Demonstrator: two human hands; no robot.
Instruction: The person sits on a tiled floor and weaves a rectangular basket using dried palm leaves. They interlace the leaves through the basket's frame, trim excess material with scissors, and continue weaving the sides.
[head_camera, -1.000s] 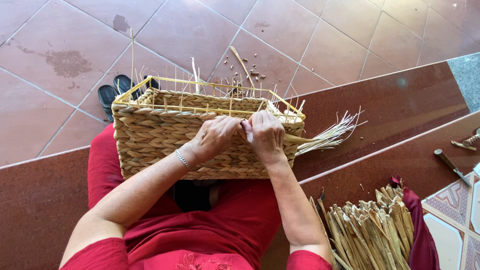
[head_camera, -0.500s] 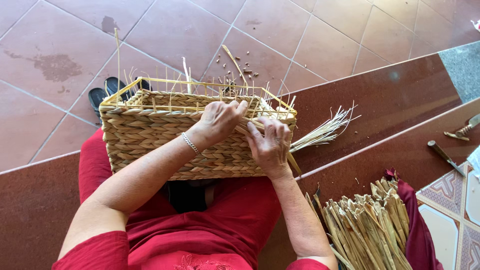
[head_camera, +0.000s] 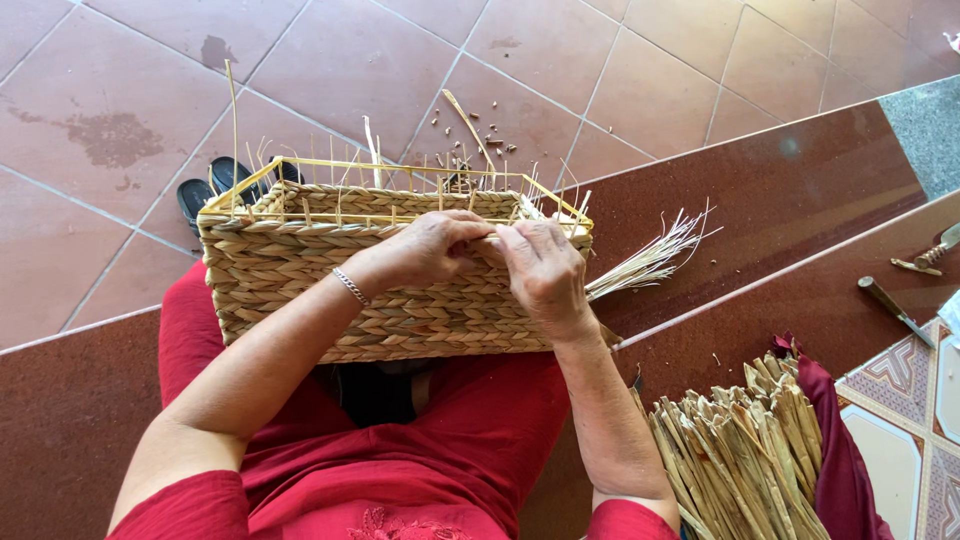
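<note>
Seen from above, a person in red clothing sits on a dark red step with a rectangular woven basket resting across the lap, filling the centre-left of the frame. At upper left, a pair of dark sandals lies on the terracotta floor tiles just beyond the basket's far corner. Thin pale stakes stand up along the basket's yellow frame rim. The left hand, a silver bracelet at its wrist, lies over the near wall of the basket at its upper edge, fingers curled and pinching a strand at the rim. Just to its right, almost touching it, the right hand rests on the same edge, fingers bent down against the weave near the basket's right corner. A fan of loose pale straw ends juts out from that corner toward the right. At lower right, a bundle of dried flat leaves lies on dark red cloth, well apart from both hands. At far right, small metal tools lie on the step.
</note>
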